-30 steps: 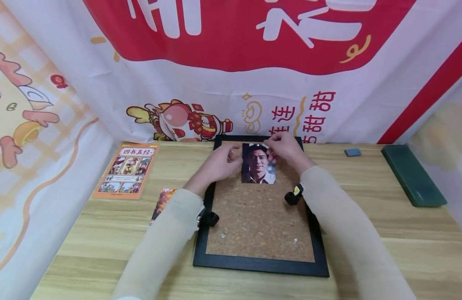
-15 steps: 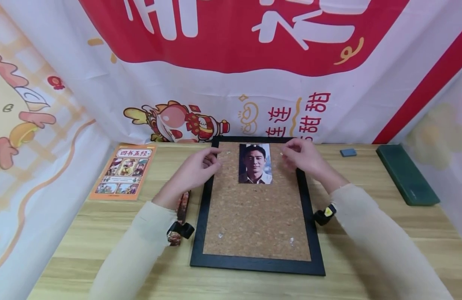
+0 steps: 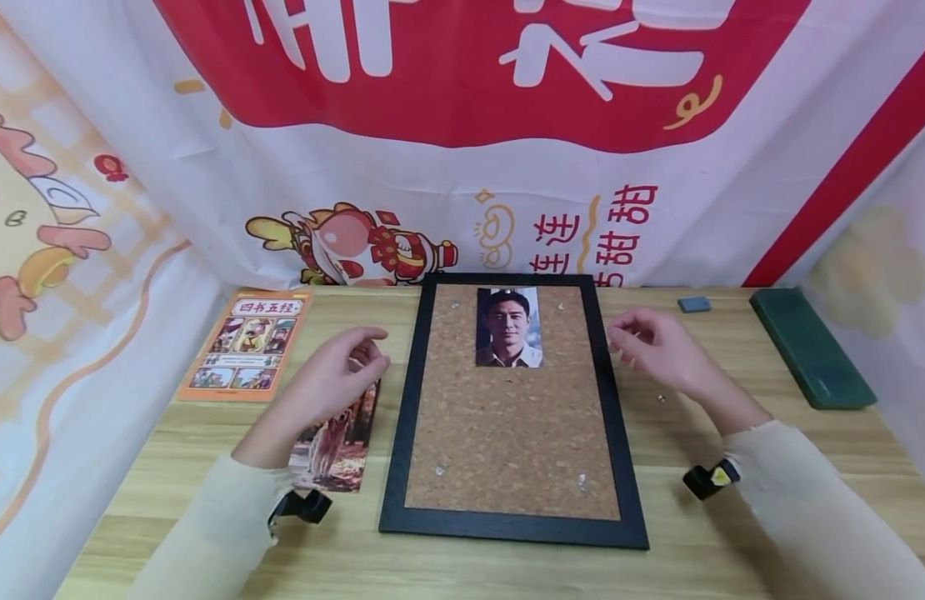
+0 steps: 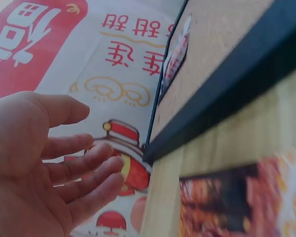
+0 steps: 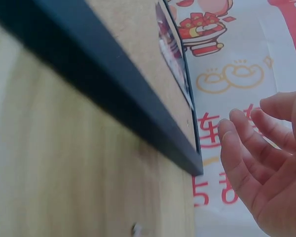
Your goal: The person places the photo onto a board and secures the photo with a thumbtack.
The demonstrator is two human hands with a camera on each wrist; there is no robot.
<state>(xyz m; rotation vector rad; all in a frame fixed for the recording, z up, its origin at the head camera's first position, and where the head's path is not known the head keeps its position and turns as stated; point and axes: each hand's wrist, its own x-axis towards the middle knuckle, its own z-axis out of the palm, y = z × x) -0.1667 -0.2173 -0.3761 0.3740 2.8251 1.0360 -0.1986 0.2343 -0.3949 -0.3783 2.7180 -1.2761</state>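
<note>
A cork board [image 3: 515,442] in a black frame lies on the wooden table. Near its top edge a portrait photo [image 3: 509,329] lies flat on the cork, a small pin [image 3: 508,291] at its upper edge. Off the board's left side, my left hand [image 3: 335,367] hovers over a dog photo [image 3: 331,454] and partly covers it. On the other side, my right hand [image 3: 657,346] is just beyond the frame, close to a small clear pin [image 3: 661,399] on the table. Both wrist views show loosely bent fingers with nothing in them.
Several clear pins, one at the lower left [image 3: 439,471], sit in the cork. An orange comic-style booklet [image 3: 245,346] lies at the far left. At the back right are a small blue block [image 3: 694,305] and a long green box [image 3: 811,348]. A printed cloth [image 3: 432,208] hangs behind.
Both hands have moved away from the portrait photo, outward and toward the body, to either side of the board. The photo stays in place on the cork. More of the dog photo shows.
</note>
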